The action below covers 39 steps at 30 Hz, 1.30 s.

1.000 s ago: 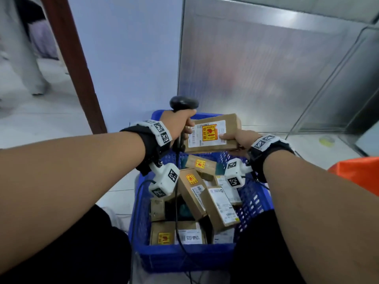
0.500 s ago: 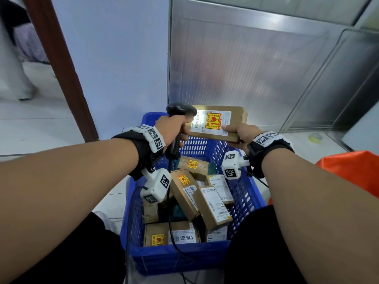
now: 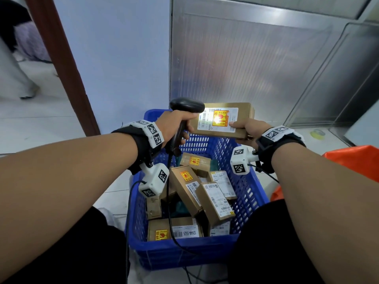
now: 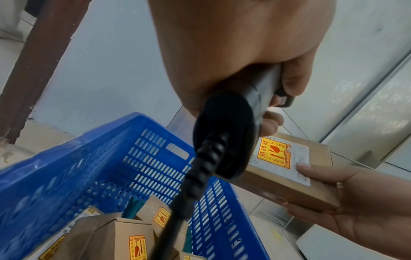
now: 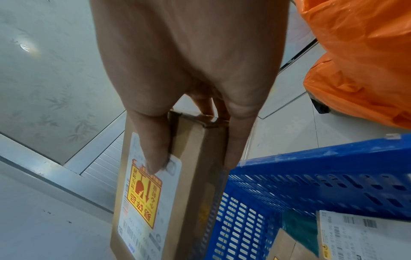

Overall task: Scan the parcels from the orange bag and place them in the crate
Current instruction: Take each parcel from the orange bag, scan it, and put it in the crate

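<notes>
The parcel (image 3: 223, 119) is held up over the far rim of the crate (image 3: 252, 193), its label facing the person, a bright glare across the label's yellow sticker. The right hand (image 3: 249, 130) grips its right end, thumb (image 5: 155, 154) flat on the label and fingers (image 5: 235, 140) wrapped round the back. Just left of it the left hand (image 3: 174, 128) has its fingers curled tight round the handle of a black scanner (image 3: 186, 105), whose head points at the label. The scanner's cable (image 4: 193, 184) trails down into the crate, where more parcels (image 3: 203, 197) lie jumbled. The orange bag (image 3: 356, 160) sits on the floor to the right.
</notes>
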### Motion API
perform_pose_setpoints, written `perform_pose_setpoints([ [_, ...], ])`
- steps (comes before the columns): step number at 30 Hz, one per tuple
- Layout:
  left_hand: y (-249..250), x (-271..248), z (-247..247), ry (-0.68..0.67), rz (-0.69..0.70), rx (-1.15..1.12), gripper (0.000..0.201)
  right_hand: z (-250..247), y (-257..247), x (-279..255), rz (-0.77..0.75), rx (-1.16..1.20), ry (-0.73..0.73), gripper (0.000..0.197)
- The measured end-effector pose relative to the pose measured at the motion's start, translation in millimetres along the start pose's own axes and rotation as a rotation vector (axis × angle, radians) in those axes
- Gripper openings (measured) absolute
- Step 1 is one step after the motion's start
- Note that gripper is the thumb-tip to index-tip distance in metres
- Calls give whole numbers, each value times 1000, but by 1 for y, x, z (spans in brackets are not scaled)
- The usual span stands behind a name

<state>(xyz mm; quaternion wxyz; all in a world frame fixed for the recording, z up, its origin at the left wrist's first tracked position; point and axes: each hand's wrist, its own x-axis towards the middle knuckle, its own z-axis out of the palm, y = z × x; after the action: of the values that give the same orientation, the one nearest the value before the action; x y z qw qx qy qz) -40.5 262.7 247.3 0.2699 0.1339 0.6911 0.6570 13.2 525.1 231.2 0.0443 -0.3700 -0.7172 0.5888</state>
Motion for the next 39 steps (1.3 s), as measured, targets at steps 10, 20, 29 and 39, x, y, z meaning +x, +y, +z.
perform_pose_setpoints([
  [10,13,-4,-2,-100,-42,-49,34,-21,1,-11,32,-67,-29,47],
  [20,8,-3,1,-83,-79,-4,33,-26,0,-16,31,-31,10,49],
  [29,-12,9,-4,147,-155,213,26,-17,-2,-43,65,-183,39,36],
  [39,-12,11,6,142,-168,274,23,2,-13,-39,193,-261,-86,85],
])
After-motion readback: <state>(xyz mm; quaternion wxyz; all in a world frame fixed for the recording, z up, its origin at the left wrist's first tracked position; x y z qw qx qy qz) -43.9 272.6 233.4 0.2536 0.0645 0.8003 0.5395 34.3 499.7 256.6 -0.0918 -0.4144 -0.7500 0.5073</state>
